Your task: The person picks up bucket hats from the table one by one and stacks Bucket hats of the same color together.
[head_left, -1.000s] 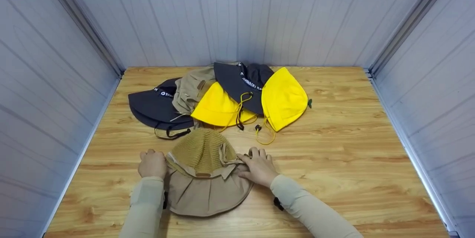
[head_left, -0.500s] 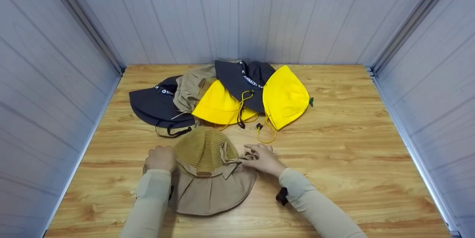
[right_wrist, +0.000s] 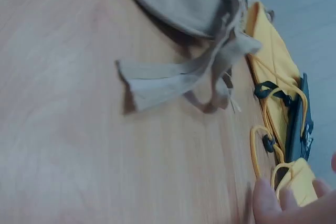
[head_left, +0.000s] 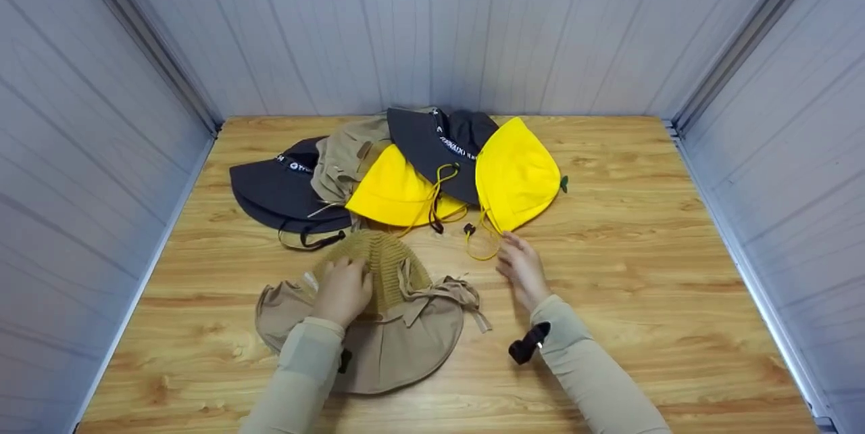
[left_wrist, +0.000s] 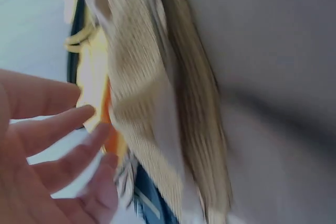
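Observation:
A khaki hat [head_left: 419, 353] with a ribbed tan crown and a wide brim lies on the wooden table. Over the left of its crown is my left hand [head_left: 344, 288]; the left wrist view shows its fingers [left_wrist: 79, 129] loosely bent beside the ribbed cloth, holding nothing. My right hand [head_left: 524, 268] is at the lower tip of a yellow hat [head_left: 519, 174], fingertips right at its edge and close to its cord [head_left: 483, 258]. The khaki hat's tie strip [right_wrist: 163, 82] trails onto the wood in the right wrist view.
Behind the khaki hat lies an overlapping row: a dark hat [head_left: 277, 190] at left, a khaki one [head_left: 351, 150], a second yellow hat [head_left: 392, 194] and another dark one [head_left: 432, 150]. Pale panel walls [head_left: 432, 28] enclose the table [head_left: 642, 272] at back and sides.
My left hand has moved right from the khaki hat's left edge to over its crown. My right hand has let go of the tie and moved up to the right-hand yellow hat.

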A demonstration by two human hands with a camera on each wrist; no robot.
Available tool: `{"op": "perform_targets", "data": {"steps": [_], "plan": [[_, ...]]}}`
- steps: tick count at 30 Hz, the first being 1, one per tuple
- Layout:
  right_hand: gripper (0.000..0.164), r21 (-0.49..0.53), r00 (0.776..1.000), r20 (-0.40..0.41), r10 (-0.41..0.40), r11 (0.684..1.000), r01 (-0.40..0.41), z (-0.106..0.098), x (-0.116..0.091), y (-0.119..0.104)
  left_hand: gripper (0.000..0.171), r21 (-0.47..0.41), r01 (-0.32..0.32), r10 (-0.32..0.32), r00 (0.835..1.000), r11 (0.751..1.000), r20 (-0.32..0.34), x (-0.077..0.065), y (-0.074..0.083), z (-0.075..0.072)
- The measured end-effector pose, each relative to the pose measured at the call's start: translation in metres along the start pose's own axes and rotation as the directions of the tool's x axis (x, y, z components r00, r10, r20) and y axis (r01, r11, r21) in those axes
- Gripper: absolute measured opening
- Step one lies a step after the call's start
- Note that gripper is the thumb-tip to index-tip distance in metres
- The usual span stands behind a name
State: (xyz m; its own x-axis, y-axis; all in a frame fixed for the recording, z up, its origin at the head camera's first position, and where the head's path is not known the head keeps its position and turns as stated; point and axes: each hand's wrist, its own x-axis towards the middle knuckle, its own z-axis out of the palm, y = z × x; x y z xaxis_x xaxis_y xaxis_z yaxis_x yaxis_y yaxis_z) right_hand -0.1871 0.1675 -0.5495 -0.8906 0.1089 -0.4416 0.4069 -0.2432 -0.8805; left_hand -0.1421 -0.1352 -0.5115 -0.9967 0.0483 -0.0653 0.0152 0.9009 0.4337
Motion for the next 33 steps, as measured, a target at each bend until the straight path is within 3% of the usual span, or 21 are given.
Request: {"op": "perform_targets", "data": {"steps": [3, 5, 7, 10, 13, 16, 19, 22, 25, 27, 33], "plan": [[0.053, 0.202, 0.998, 0.018, 0.059, 0.977, -0.061, -0.008, 0.005, -0.005, 0.029, -0.175, 0.004, -0.008, 1.000, 0.985, -0.022, 0.004, 0.010, 0.004], [0.056, 0.346, 0.994, 0.052, 0.092, 0.933, -0.105, -0.012, 0.007, -0.008, 0.029, -0.284, 0.008, -0.022, 0.999, 0.959, -0.045, 0.007, 0.015, 0.006], [0.057, 0.476, 0.989, 0.083, 0.123, 0.867, -0.148, -0.014, 0.009, -0.011, 0.029, -0.394, 0.003, -0.029, 0.998, 0.919, -0.060, 0.009, 0.020, 0.008], [0.058, 0.604, 0.981, 0.103, 0.162, 0.774, -0.191, -0.016, 0.012, -0.015, 0.031, -0.560, 0.013, -0.049, 0.998, 0.829, -0.050, 0.013, 0.027, 0.013], [0.056, 0.660, 0.976, 0.108, 0.189, 0.720, -0.213, -0.016, 0.016, -0.017, 0.034, -0.713, 0.041, -0.063, 0.998, 0.700, -0.005, 0.018, 0.037, 0.018], [0.054, 0.684, 0.974, 0.109, 0.200, 0.696, -0.220, -0.015, 0.020, -0.020, 0.040, -0.833, 0.108, -0.072, 0.994, 0.543, 0.082, 0.026, 0.047, 0.022], [0.054, 0.702, 0.974, 0.114, 0.195, 0.678, -0.218, -0.014, 0.024, -0.022, 0.047, -0.904, 0.195, -0.051, 0.981, 0.379, 0.190, 0.034, 0.057, 0.024], [0.052, 0.726, 0.974, 0.114, 0.194, 0.653, -0.215, -0.013, 0.027, -0.024, 0.052, -0.934, 0.254, -0.003, 0.965, 0.251, 0.262, 0.043, 0.065, 0.026], [0.047, 0.745, 0.974, 0.103, 0.200, 0.634, -0.209, -0.013, 0.031, -0.026, 0.057, -0.935, 0.304, 0.044, 0.948, 0.184, 0.316, 0.051, 0.073, 0.030], [0.044, 0.743, 0.974, 0.096, 0.206, 0.637, -0.208, -0.012, 0.034, -0.028, 0.060, -0.930, 0.330, 0.074, 0.936, 0.163, 0.345, 0.055, 0.079, 0.033], [0.044, 0.653, 0.978, 0.107, 0.181, 0.728, -0.207, -0.013, 0.038, -0.037, 0.062, -0.921, 0.374, 0.122, 0.914, 0.106, 0.386, 0.061, 0.095, 0.041]]}}
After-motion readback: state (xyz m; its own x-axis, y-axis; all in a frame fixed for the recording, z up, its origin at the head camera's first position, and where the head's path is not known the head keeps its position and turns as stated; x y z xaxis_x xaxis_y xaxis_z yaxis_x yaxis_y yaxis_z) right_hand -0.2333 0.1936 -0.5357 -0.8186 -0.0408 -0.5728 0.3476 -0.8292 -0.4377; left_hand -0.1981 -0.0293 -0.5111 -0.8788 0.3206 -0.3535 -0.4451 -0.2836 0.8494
